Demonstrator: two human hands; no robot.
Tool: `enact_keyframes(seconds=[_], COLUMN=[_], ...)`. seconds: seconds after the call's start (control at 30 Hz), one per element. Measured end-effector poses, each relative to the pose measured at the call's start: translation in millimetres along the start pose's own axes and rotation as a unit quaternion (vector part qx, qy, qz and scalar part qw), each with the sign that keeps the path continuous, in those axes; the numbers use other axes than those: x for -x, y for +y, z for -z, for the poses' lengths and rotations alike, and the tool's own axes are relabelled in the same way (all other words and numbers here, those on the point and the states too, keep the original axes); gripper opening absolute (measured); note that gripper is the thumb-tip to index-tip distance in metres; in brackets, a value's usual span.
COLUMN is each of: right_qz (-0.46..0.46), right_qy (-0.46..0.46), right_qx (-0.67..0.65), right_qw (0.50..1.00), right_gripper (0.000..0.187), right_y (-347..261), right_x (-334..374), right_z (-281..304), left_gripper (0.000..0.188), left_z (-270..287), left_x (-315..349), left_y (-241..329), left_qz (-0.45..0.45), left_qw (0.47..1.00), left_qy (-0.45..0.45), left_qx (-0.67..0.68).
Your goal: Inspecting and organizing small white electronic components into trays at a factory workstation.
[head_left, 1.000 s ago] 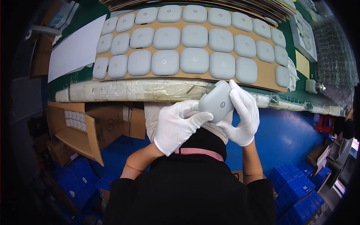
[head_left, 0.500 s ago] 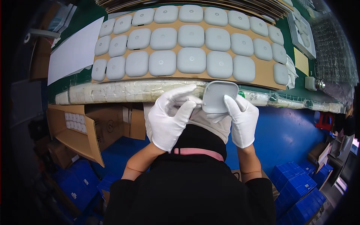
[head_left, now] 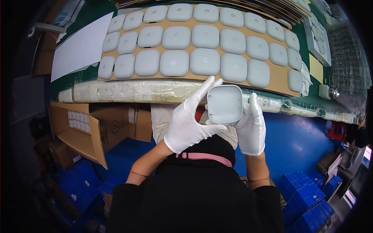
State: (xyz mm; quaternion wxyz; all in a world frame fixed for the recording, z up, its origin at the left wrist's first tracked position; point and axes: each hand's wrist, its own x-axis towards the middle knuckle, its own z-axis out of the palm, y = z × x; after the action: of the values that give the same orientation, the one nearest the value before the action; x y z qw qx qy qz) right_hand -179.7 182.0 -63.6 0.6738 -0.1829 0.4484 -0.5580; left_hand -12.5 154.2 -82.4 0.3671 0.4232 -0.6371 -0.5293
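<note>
A square light-grey plastic cover (head_left: 225, 104) with rounded corners is tilted up in front of me, its hollow inner side and small corner posts facing me. Around its left side is my left hand (head_left: 190, 120), white-gloved, with fingers at the upper left corner and thumb along the lower edge. My right hand (head_left: 250, 126), also gloved, supports the cover from the right and below. Its thumb points up beside the right edge, and its other fingers are partly hidden behind the cover. Past my hands, rows of similar grey covers (head_left: 205, 62) lie outer side up on a cardboard sheet (head_left: 279, 79).
A plastic-wrapped padded roll (head_left: 124, 91) runs along the green table's near edge. White paper (head_left: 79, 50) lies at left, a tray of parts (head_left: 316, 37) at right. Below stand an open carton (head_left: 97, 141) and blue crates (head_left: 305, 190).
My left hand has moved right and spread around the cover's left side. The cover has turned to show more of its inside, and my right thumb has come off its face.
</note>
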Motion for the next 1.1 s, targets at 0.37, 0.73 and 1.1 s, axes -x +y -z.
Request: enact_keyframes(seconds=[0.37,0.73,1.1], right_qz=[0.010,0.562,0.406], right_qy=[0.015,0.154,0.037], right_qx=[0.208,0.629,0.809], right_qw=[0.978,0.514,0.424], right_gripper=[0.042,0.043,0.049], right_y=[-8.2,-62.8,-71.6], right_x=[0.6,-50.7,-40.9], right_z=[0.7,93.9,117.2], left_gripper=[0.091,0.079,0.068], left_z=[-0.4,2.3,5.1], left_x=[-2.6,2.2,7.7], left_y=[3.1,-6.5,-10.4], left_qz=[0.004,0.028,0.033], left_qw=[0.999,0.994,0.993], left_qy=[-0.023,-0.035,-0.038], left_qx=[-0.026,0.103,0.104])
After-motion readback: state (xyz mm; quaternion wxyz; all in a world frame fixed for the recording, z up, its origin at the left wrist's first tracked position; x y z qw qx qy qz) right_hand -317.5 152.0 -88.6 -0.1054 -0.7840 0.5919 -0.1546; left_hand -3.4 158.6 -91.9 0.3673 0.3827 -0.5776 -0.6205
